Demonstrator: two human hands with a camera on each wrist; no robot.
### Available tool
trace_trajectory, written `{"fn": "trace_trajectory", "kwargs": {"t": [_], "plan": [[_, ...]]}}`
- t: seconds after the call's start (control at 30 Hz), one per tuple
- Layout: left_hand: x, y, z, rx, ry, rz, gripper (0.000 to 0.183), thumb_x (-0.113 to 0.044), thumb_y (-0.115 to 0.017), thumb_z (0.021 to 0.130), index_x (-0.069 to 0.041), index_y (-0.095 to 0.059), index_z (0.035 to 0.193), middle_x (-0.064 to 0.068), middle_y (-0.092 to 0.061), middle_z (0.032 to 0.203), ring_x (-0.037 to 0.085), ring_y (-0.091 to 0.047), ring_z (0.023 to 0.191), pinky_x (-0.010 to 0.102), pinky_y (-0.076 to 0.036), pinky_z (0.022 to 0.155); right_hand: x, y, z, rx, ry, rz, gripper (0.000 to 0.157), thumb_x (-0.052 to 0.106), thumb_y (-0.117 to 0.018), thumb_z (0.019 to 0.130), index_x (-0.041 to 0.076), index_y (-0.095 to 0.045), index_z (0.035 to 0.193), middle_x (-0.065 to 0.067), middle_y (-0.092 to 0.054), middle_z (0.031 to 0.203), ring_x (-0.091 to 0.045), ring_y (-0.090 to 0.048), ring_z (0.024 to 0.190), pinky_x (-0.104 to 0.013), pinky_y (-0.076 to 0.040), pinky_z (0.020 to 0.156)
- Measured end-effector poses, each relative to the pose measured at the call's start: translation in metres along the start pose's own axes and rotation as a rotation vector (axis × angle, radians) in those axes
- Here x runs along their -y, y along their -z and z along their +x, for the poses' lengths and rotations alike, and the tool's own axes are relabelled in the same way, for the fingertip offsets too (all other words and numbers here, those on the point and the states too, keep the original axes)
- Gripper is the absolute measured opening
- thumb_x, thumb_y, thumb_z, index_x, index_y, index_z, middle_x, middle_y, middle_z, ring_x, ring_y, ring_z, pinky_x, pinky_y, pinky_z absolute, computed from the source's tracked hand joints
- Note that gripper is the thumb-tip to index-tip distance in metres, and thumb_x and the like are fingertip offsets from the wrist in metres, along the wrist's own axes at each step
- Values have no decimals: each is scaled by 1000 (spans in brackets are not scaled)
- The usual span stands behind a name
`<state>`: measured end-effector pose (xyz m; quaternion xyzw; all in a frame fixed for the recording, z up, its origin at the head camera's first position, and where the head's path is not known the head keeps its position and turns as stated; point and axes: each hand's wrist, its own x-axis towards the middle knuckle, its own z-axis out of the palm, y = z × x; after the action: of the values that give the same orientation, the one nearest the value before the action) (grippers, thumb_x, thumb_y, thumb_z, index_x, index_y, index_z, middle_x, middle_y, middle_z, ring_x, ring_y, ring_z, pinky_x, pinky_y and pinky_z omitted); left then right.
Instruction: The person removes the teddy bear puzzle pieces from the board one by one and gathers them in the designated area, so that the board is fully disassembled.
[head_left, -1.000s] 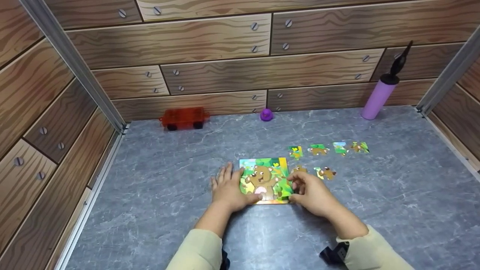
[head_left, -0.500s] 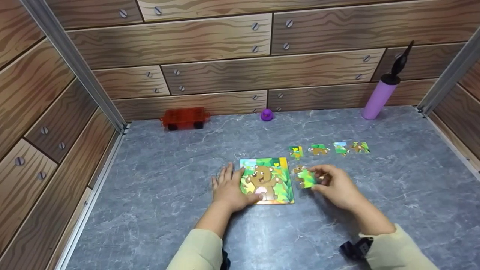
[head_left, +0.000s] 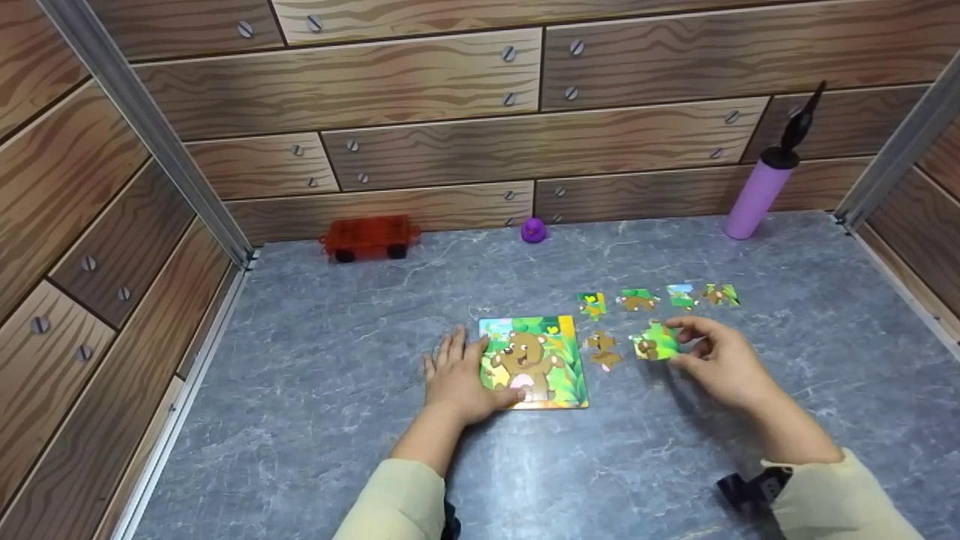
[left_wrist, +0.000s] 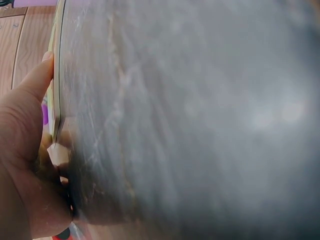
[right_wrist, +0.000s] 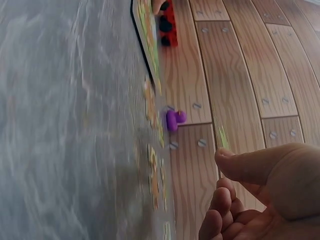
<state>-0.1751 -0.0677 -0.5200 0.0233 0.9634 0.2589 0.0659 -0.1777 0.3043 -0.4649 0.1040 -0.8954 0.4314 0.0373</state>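
Observation:
A square bear jigsaw puzzle board [head_left: 574,379] lies on the grey table in the head view. My left hand [head_left: 459,382] rests along its left side with fingers spread and the thumb over the lower edge; the left wrist view shows that thumb [left_wrist: 42,72] against the board's edge. To the right of the board, my right hand [head_left: 720,360] pinches a green puzzle piece [head_left: 666,339] between thumb and fingers, over the table. This piece overlaps a brown-patterned spot where another piece lies. In the right wrist view the puzzle piece [right_wrist: 223,137] stands edge-on above the thumb.
Loose bear pieces [head_left: 603,351] lie beside the board. Behind them is a row of several more, including a yellow-green piece [head_left: 592,304] and a brown bear piece [head_left: 637,299]. Along the back wall stand a red toy wagon [head_left: 369,238], a purple duck [head_left: 533,230] and a pink hand pump [head_left: 757,196].
My right hand has moved right from the board's right edge, carrying the green puzzle piece away over the loose pieces. The left hand has stayed in place on the board.

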Motion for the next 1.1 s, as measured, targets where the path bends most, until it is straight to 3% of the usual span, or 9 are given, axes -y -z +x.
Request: {"fn": "trace_trajectory", "kwargs": {"t": [0.37,0.7,0.87,1.0,1.1], "plan": [[-6,5,-5,16,5,-1,106,-73,-80,77,-23,-43,163,16,-16,176,39,-8,162,69,-3,125,-24,15,0,-73,-43,-52,50,-15,-69,87,-9,-61,137,-23,-61,105,-14,-56,72,-22,-49,58],[1,0,-1,5,2,11,109,-77,-78,76,-24,-42,164,15,-14,176,38,-7,162,68,-2,126,-45,30,2,-27,-187,-120,51,-8,-66,94,-12,-53,143,-31,-59,114,-41,-62,99,-21,-51,66],[0,1,-1,1,1,8,109,-75,-79,76,-23,-43,164,16,-15,176,39,-8,162,69,-3,125,-54,28,6,-13,-195,-126,50,-9,-66,92,-14,-54,140,-31,-60,111,-43,-63,100,-21,-50,65],[-1,1,-1,-1,1,10,108,-75,-79,76,-23,-43,164,16,-15,176,39,-8,162,69,-3,125,-60,28,8,14,-194,-140,50,-8,-68,91,-16,-54,138,-32,-62,109,-43,-62,100,-28,-51,72],[-2,2,-2,7,5,13,109,-76,-78,76,-24,-42,164,16,-14,176,39,-8,162,69,-3,125,-61,28,9,39,-209,-150,51,-7,-68,91,-17,-53,139,-36,-61,113,-48,-60,106,-44,-54,83]]}}
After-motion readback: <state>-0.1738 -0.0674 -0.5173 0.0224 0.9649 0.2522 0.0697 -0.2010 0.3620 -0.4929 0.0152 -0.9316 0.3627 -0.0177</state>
